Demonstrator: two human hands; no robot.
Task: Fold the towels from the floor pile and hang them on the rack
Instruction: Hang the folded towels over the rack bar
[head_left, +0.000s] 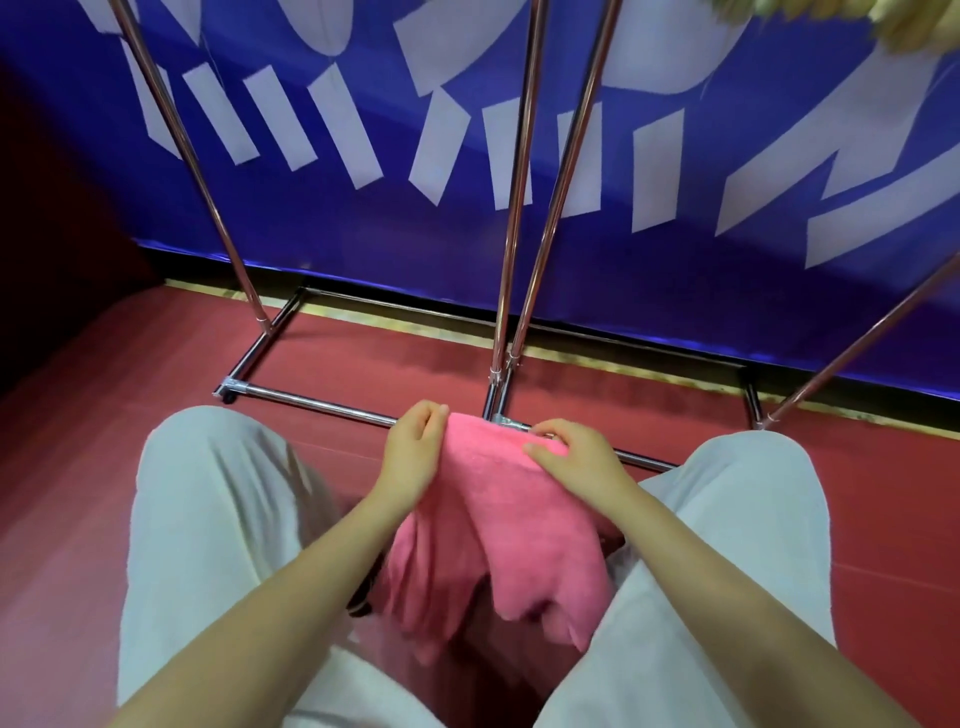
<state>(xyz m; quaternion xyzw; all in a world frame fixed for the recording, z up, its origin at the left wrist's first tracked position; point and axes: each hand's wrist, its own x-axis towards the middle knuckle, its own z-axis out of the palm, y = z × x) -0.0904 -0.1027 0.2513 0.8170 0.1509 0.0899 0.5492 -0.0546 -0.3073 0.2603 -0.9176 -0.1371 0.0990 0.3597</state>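
The towel (498, 525) is pink, fluffy, matt terry cloth. The rack (561, 171) consists of smooth, glossy chromed metal tubes. The floor (156, 364) is red, matt and smooth. The trousers (208, 519) are pale matt cloth.

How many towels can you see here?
1 for certain: a pink towel gripped at its top edge by the left hand and right hand, hanging between the knees. Blurry yellowish cloth at the top right may be more.

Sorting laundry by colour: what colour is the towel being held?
Pink towel, plain, clearest in the head view.
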